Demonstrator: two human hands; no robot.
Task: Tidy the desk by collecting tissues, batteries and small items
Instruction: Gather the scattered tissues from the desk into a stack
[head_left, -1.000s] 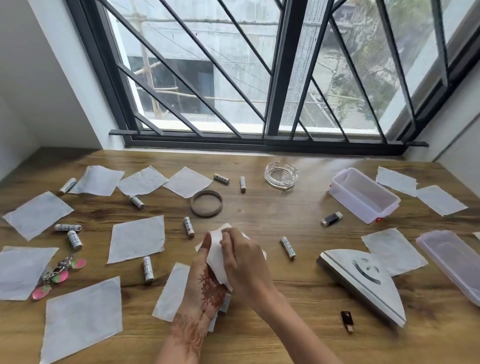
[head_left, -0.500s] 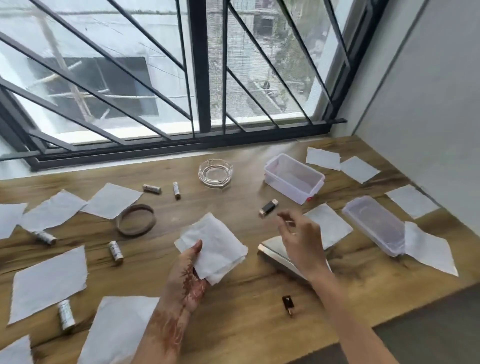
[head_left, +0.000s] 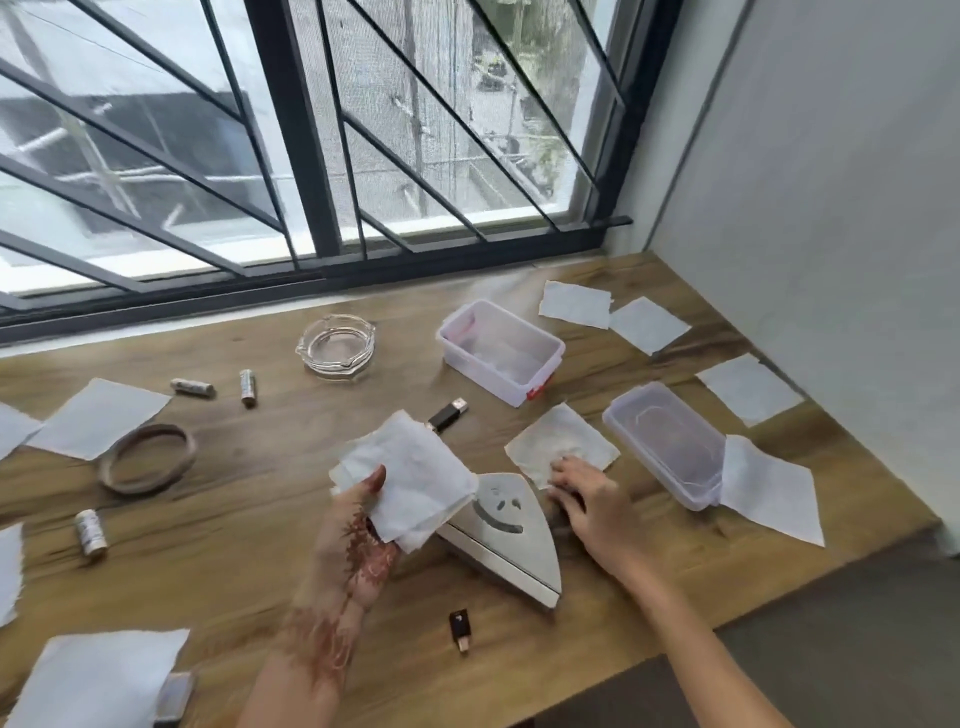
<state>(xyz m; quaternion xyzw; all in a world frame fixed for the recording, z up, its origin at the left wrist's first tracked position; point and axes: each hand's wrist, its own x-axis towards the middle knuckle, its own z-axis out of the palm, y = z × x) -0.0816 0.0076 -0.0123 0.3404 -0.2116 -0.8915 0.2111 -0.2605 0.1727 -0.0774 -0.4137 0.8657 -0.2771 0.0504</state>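
The collected tissue stack (head_left: 410, 473) is raised above the desk (head_left: 249, 519), clamped between the thumb and fingers of my left grip (head_left: 358, 540). The next loose tissue (head_left: 556, 441) lies flat between the white triangular device (head_left: 504, 535) and a clear container (head_left: 665, 447); my right grip (head_left: 587, 501) is apart, fingertips pressing its near edge. Risk noted: the thin sheet may tear or crumple if dragged, and the fanned stack may shed sheets.

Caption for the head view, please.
Left hand holds stacked tissues while right hand touches a loose tissue on the desk.
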